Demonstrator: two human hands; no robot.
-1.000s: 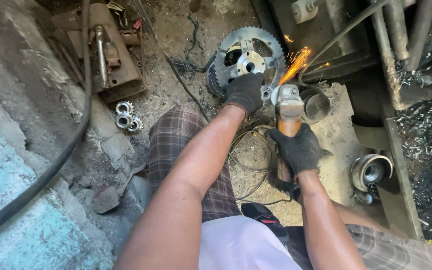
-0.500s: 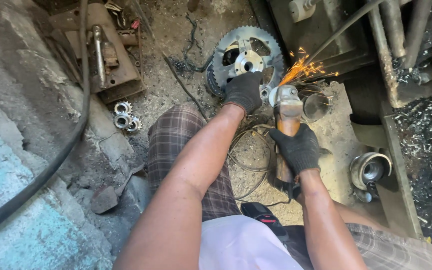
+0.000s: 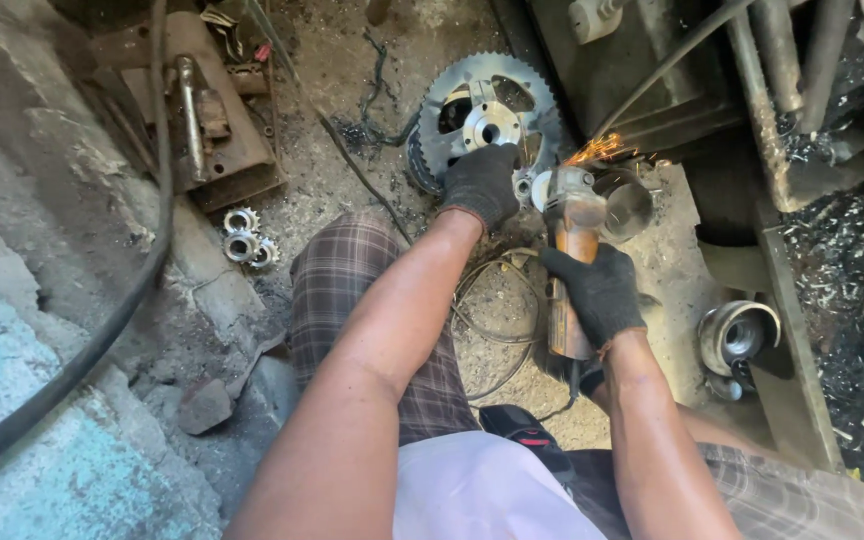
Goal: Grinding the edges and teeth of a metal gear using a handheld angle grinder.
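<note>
Left hand (image 3: 480,183) in black glove pressed down, closed, on the large grey toothed steel sprocket (image 3: 487,112) lying on the dirt floor; gloved right hand (image 3: 597,290) gripped the orange-bodied angle grinder (image 3: 572,255), sparks (image 3: 597,150) at the rim. Best kept steady, light pressure, cable (image 3: 487,320) clear.

Bare floor (image 3: 352,90) at upper centre left open. Centre passage blocked by sprocket (image 3: 487,115), angle grinder (image 3: 572,260) and loose cable loops (image 3: 497,320). Right edge walled by dark machine frame (image 3: 652,80). Small gears (image 3: 247,245) found at left.

Black knit gloves (image 3: 480,182), plaid trousers (image 3: 337,290)
</note>
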